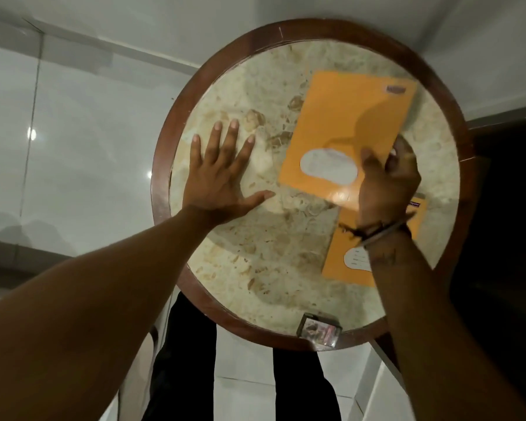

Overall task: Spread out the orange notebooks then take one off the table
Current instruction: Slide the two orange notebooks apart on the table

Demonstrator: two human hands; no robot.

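Orange notebooks, two of them, are at the right side of the frame, over a round table point(164, 165) with a dark wood rim and a pale stone-like top. The upper notebook point(343, 129) sits right of the middle of the frame and looks a little blurred. The right hand point(387, 183) pinches its lower right corner, thumb on the cover and fingers behind the edge. The lower notebook point(343, 262) lies flat on the table in the lower right, and the right wrist with its dark bracelets point(377, 230) hides much of it. The upper notebook's bottom corner overlaps the lower one's top edge.

The left hand point(222, 174) lies flat on the bare table top left of the middle, fingers spread wide, holding nothing. It is well apart from both notebooks.

A small clear box point(319, 331) sits on the table's near rim at the bottom of the frame. Dark trouser legs point(189, 354) and a light tiled floor show under the table.

Each notebook has a plain orange cover, a white rounded label, and a small sticker in the top right corner. The words are too small to read.
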